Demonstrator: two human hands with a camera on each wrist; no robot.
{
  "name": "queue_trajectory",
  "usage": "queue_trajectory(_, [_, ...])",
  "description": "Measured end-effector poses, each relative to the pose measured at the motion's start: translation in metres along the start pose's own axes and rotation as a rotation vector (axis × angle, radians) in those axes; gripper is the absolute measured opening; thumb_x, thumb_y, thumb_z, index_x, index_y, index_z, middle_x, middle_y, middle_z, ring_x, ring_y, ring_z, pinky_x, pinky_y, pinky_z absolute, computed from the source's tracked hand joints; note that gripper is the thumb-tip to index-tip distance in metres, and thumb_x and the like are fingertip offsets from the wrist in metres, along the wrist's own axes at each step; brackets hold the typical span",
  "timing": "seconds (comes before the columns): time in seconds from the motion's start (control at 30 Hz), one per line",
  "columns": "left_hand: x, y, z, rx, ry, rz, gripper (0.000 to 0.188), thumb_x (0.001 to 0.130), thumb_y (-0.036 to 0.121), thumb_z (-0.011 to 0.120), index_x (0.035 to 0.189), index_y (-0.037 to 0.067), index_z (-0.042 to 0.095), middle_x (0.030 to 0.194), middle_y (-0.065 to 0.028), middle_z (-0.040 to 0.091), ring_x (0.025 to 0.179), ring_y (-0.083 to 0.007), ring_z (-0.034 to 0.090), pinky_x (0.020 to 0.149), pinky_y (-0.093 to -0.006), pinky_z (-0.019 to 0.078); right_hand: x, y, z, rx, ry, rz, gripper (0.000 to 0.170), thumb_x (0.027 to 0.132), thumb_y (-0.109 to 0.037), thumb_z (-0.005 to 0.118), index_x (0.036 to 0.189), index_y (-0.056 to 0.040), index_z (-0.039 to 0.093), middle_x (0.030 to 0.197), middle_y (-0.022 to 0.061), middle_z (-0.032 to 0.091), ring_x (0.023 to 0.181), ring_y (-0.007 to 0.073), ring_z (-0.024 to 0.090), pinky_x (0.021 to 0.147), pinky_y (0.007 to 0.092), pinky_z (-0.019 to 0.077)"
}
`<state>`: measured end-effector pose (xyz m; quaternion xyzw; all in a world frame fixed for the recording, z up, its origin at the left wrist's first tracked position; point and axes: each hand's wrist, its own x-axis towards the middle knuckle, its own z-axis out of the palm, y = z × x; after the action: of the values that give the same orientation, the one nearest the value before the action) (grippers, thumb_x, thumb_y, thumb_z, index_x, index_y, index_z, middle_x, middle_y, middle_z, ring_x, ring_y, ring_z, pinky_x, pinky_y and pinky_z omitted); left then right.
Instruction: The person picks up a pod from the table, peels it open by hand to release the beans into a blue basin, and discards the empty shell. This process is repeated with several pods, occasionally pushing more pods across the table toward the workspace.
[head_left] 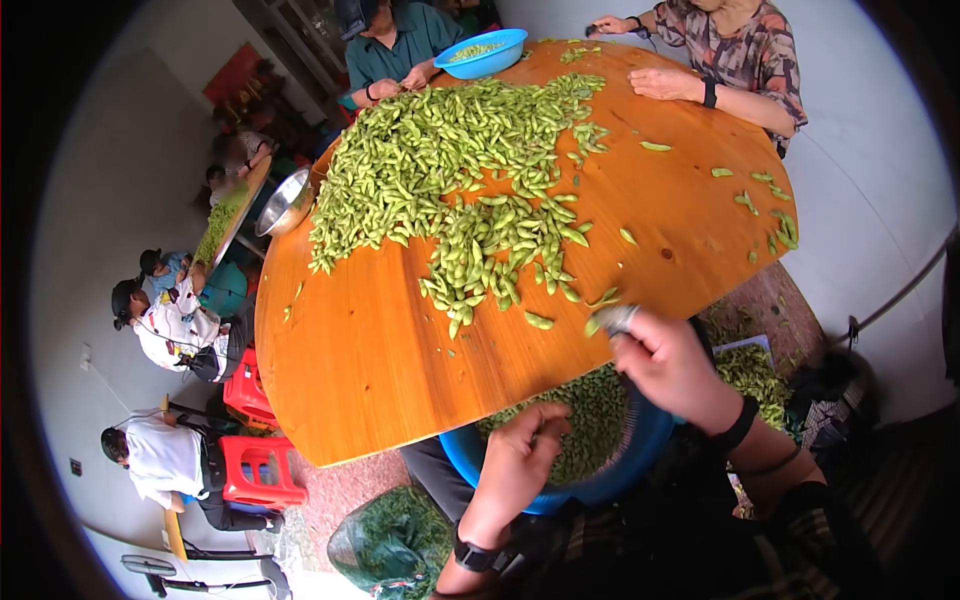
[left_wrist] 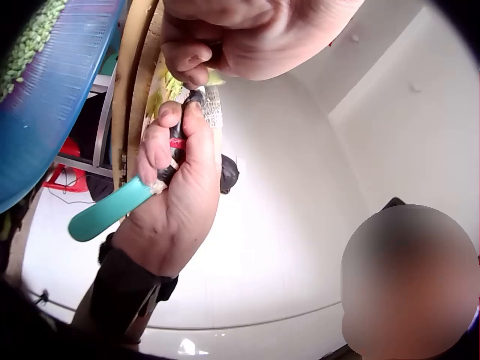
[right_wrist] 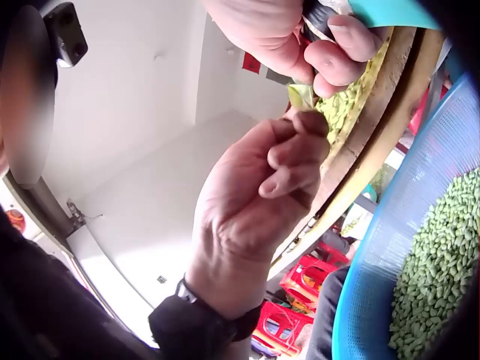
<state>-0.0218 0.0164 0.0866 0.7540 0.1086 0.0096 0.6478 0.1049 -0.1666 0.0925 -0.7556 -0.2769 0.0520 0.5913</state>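
My right hand has its grip wrapped firmly round a turquoise-handled tool, the handle jutting out past the heel of the palm. A green pod sits at those fingertips, above the near edge of the counter. My left hand is lower and to the left, fingers curled in; from here I cannot tell whether its grip has hold of anything. Beneath both I see a blue basin of shelled green beans, partly under the counter's edge. Beyond, the big pod heap covers the far left and middle of the counter, with loose pods strewn to the right. At the far side stands a light-blue bowl; a steel bowl is by the left edge. Two people sit across from me, and red stools stand at left.
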Motion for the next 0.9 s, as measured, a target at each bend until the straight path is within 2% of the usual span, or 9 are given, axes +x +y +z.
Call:
queue_trajectory(0.07, [-0.004, -0.007, -0.007, 0.552, -0.063, 0.36, 0.012, 0.093, 0.004, 0.055, 0.1, 0.004, 0.066, 0.088, -0.0064, 0.065, 0.069, -0.0156, 0.062, 0.06, -0.028, 0.0499, 0.012, 0.015, -0.018, 0.051, 0.119, 0.116, 0.022, 0.092, -0.003, 0.052, 0.111, -0.0009, 0.062, 0.064, 0.0015, 0.049, 0.056, 0.006, 0.045, 0.051, 0.0257, 0.0387])
queue_trajectory(0.1, [-0.006, 0.004, -0.005, 0.572, -0.025, 0.308, 0.008, 0.089, 0.003, 0.062, 0.094, 0.002, 0.067, 0.092, -0.0115, 0.064, 0.074, -0.0263, 0.065, 0.067, -0.0336, 0.0516, 0.018, 0.026, -0.031, -0.025, 0.137, 0.096, 0.019, 0.092, -0.004, 0.052, 0.108, -0.0001, 0.061, 0.064, 0.0019, 0.05, 0.056, 0.0063, 0.045, 0.051, 0.0256, 0.039])
queue_trajectory(0.23, [0.024, 0.028, 0.004, 0.737, 0.214, 0.36, 0.013, 0.085, 0.005, 0.063, 0.097, 0.003, 0.065, 0.089, -0.0168, 0.059, 0.079, -0.0376, 0.061, 0.072, -0.0443, 0.0514, 0.032, 0.029, -0.054, 0.081, 0.162, 0.261, 0.016, 0.094, -0.006, 0.05, 0.106, 0.0007, 0.059, 0.068, 0.0021, 0.054, 0.052, 0.0062, 0.046, 0.048, 0.0239, 0.0388])
queue_trajectory(0.27, [0.041, 0.03, 0.006, 0.738, 0.214, 0.364, 0.013, 0.085, 0.005, 0.063, 0.097, 0.003, 0.065, 0.089, -0.0168, 0.059, 0.079, -0.0376, 0.061, 0.072, -0.0443, 0.0514, 0.032, 0.023, -0.057, 0.18, 0.137, 0.392, 0.017, 0.095, -0.007, 0.05, 0.107, 0.0004, 0.059, 0.069, 0.0018, 0.056, 0.05, 0.0059, 0.046, 0.046, 0.0233, 0.0384])
queue_trajectory(0.37, [0.081, 0.018, 0.005, 0.869, 0.386, 0.55, 0.014, 0.084, 0.005, 0.064, 0.098, 0.003, 0.064, 0.089, -0.0178, 0.058, 0.08, -0.0398, 0.06, 0.072, -0.046, 0.0502, 0.03, 0.027, -0.057, 0.216, 0.138, 0.37, 0.018, 0.096, -0.008, 0.049, 0.109, -0.0008, 0.058, 0.069, 0.0009, 0.056, 0.048, 0.0053, 0.047, 0.044, 0.0223, 0.0379])
queue_trajectory(0.47, [0.093, 0.02, 0.008, 0.943, 0.289, 0.548, 0.013, 0.084, 0.003, 0.065, 0.097, 0.002, 0.066, 0.088, -0.0159, 0.06, 0.076, -0.0367, 0.063, 0.067, -0.0396, 0.0509, 0.03, 0.033, -0.058, 0.24, 0.147, 0.351, 0.015, 0.096, -0.007, 0.049, 0.106, -0.0006, 0.058, 0.069, 0.0009, 0.055, 0.049, 0.0054, 0.047, 0.044, 0.0225, 0.0387])
queue_trajectory(0.53, [0.085, 0.034, 0.024, 0.651, -0.01, 0.434, 0.016, 0.086, 0.001, 0.058, 0.101, 0.002, 0.063, 0.097, -0.0186, 0.059, 0.088, -0.039, 0.062, 0.075, -0.0458, 0.0519, 0.029, 0.037, -0.056, 0.206, 0.133, 0.303, 0.012, 0.096, -0.007, 0.049, 0.102, -0.0005, 0.056, 0.068, 0.0011, 0.055, 0.049, 0.0056, 0.048, 0.045, 0.0229, 0.0392])
queue_trajectory(0.67, [0.114, 0.033, 0.034, 0.793, 0.248, 0.537, 0.02, 0.082, -0.001, 0.064, 0.101, 0.003, 0.068, 0.093, -0.0163, 0.061, 0.081, -0.0353, 0.064, 0.07, -0.0389, 0.0523, 0.029, 0.035, -0.058, 0.213, 0.121, 0.301, 0.009, 0.095, -0.006, 0.048, 0.097, -0.0012, 0.055, 0.068, 0.002, 0.055, 0.049, 0.0065, 0.049, 0.045, 0.0237, 0.0404])
queue_trajectory(0.9, [0.114, 0.037, 0.027, 0.803, 0.148, 0.578, 0.017, 0.085, 0.003, 0.065, 0.102, 0.001, 0.065, 0.095, -0.0174, 0.063, 0.08, -0.038, 0.064, 0.069, -0.0398, 0.0531, 0.023, 0.027, -0.053, 0.214, 0.016, 0.262, 0.025, 0.095, -0.006, 0.047, 0.117, -0.0004, 0.059, 0.069, 0.0017, 0.06, 0.05, 0.0061, 0.052, 0.047, 0.0228, 0.0429])
